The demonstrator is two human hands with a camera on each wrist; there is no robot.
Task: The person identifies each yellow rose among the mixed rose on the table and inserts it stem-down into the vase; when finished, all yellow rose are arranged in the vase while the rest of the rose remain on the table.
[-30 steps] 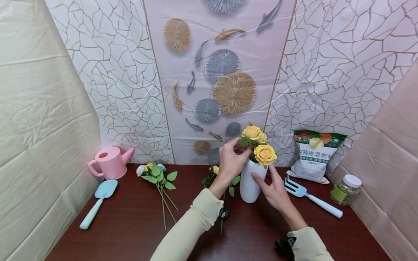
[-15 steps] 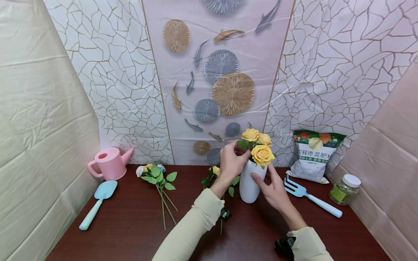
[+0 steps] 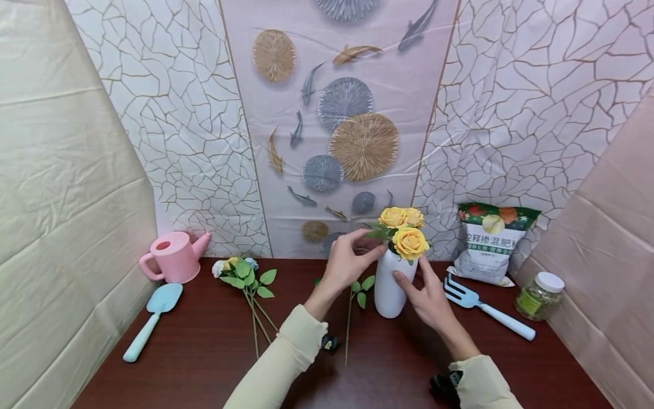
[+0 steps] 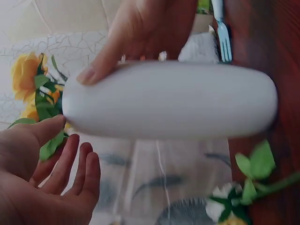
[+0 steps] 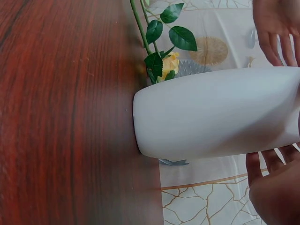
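A white vase (image 3: 390, 292) stands upright on the dark table, with several yellow roses (image 3: 411, 243) in its mouth. My right hand (image 3: 431, 301) holds the vase from the right, thumb on the front and fingers round the far side. My left hand (image 3: 347, 264) is at the left of the vase mouth, beside the roses' leaves. In the left wrist view its fingers are spread and loosely bent, and the thumb tip is at the vase rim by a green leaf (image 4: 51, 146). The lower stems are hidden inside the vase.
Left of the vase lies a leafy flower stem (image 3: 348, 329), partly behind my left hand. Farther left are a bunch of flowers (image 3: 250, 278), a pink watering can (image 3: 176, 258) and a trowel (image 3: 155, 318). At the right are a hand fork (image 3: 485, 307), a fertilizer bag (image 3: 490, 244) and a jar (image 3: 540, 298).
The roses have sunk lower at the vase mouth and the front one has shifted slightly left. My left hand has drawn back leftward from the stems. The right hand stays on the vase.
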